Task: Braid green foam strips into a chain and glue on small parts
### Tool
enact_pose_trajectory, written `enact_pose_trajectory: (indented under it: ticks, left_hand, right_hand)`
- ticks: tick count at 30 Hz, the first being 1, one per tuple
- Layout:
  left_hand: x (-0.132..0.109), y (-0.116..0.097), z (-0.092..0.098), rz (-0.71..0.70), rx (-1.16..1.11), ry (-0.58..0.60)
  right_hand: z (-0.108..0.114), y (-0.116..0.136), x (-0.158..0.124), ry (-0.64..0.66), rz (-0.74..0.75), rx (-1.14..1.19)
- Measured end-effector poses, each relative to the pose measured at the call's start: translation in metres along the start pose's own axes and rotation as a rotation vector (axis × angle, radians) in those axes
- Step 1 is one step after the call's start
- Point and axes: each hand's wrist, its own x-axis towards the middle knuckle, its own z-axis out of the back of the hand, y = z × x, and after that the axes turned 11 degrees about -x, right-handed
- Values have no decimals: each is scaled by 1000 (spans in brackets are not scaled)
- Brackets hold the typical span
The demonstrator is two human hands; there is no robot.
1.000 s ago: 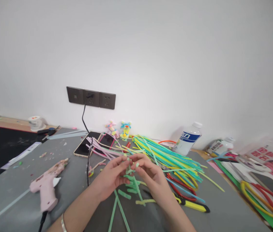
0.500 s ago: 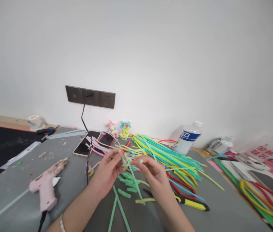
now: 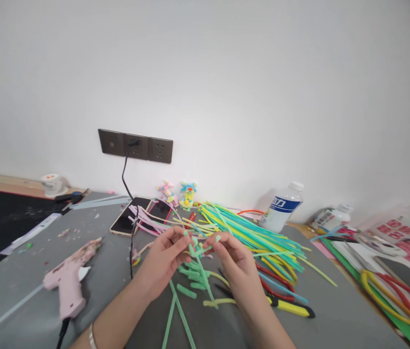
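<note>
Between my two hands is a small light green pipe cleaner shape (image 3: 198,252) with short arms and a long strand slanting down beneath it. My left hand (image 3: 161,264) pinches its left side between thumb and fingers. An arm on the right is pinched by my right hand (image 3: 239,269), with a rounded green tip showing above the thumb. Below the fingers lie several short cut green pieces (image 3: 186,291). Two long green pipe cleaners (image 3: 169,317) cross nearer to me. A tool with a yellow and black handle (image 3: 294,308) lies beside my right wrist, partly hidden.
A pink glue gun (image 3: 69,286) lies at left, its black cord trailing forward. Behind my hands are a phone (image 3: 128,220), two small figures (image 3: 188,194) and a bundle of coloured pipe cleaners (image 3: 252,232). A bottle (image 3: 281,208) stands by the wall. Papers and scissors (image 3: 390,300) lie right.
My right hand has moved slightly right, drawing a green arm out sideways. The green shape shows more clearly between my hands. My left hand has barely shifted.
</note>
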Motion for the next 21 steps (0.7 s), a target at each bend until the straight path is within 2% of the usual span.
enact_pose_trajectory:
  ticks: [10,21]
  left_hand:
    - [-3,2,1,102,152,102]
    - [-8,1,-2,271,191,244]
  right_hand:
    - [1,-3,-1,-39,-26,54]
    - [-1,-5,-1,-82,-26,102]
